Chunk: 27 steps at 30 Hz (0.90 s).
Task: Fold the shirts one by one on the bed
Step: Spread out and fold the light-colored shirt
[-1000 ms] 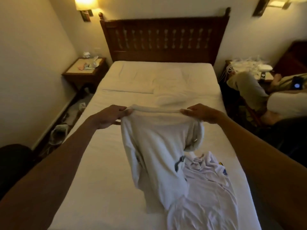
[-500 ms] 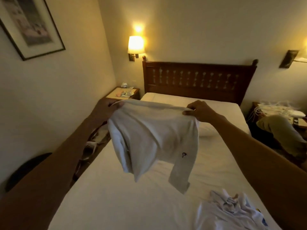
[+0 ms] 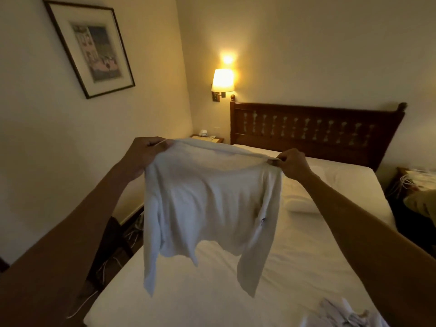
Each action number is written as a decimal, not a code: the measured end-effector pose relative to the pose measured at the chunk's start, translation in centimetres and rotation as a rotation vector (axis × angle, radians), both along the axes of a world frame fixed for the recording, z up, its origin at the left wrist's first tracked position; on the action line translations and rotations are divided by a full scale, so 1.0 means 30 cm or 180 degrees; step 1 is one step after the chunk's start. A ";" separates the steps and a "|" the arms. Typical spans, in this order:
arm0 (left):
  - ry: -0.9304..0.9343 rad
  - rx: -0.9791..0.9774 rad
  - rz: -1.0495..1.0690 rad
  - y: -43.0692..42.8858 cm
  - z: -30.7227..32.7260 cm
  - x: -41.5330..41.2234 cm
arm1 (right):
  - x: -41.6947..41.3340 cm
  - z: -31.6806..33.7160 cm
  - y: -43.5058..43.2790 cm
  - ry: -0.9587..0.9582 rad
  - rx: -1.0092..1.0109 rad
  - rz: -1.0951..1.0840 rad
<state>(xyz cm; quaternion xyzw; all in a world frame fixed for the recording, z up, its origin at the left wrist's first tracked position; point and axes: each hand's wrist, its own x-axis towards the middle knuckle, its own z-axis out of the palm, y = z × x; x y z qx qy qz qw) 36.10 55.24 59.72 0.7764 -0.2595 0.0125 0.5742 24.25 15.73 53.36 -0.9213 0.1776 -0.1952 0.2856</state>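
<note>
Above the middle of the bed (image 3: 295, 267), a white long-sleeved shirt (image 3: 212, 201) is held up in the air, clear of it, and is spread by its top edge between two hands. That edge is gripped at one end by the left hand (image 3: 144, 154), whose fingers are curled over the cloth. At the other end it is pinched by the right hand (image 3: 292, 162) between thumb and fingers, and the cloth between them is drawn fairly taut. Both sleeves (image 3: 151, 267) are left to hang down at the sides, below the body of the garment. No fold is yet made in it, so far as can be seen.

At the lower right corner of the view a crumpled heap of pale garments (image 3: 339, 312) is seen on the bed, cut off by the frame; how many pieces are in it cannot be told. No folded shirt is shown on the part of the bed that is in view.

The task is therefore judged to be at an early stage: one shirt is only being opened out, and it has yet to be laid flat, its sleeves turned in and its body doubled over. After that the heap is left to be dealt with, piece by piece.
</note>
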 end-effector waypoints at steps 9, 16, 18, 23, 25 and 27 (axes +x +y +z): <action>-0.0824 0.0495 0.1430 -0.072 -0.025 -0.064 | -0.037 0.018 -0.045 -0.0518 0.0037 0.0595; -0.1555 0.1297 0.2108 -0.064 -0.123 -0.225 | -0.123 0.035 -0.189 -0.0023 0.0040 0.0949; -0.1326 0.1263 0.2078 -0.069 -0.143 -0.260 | -0.153 0.042 -0.210 0.0164 0.0179 0.1099; 0.0531 0.0200 0.1137 -0.087 -0.136 -0.359 | -0.206 0.031 -0.213 -0.0064 0.0877 0.1102; 0.0720 -0.0065 0.1071 -0.085 -0.138 -0.416 | -0.228 0.021 -0.183 -0.0383 0.0982 0.1005; 0.0635 -0.0226 0.1157 -0.084 -0.133 -0.464 | -0.260 0.033 -0.132 -0.0666 0.0951 0.0973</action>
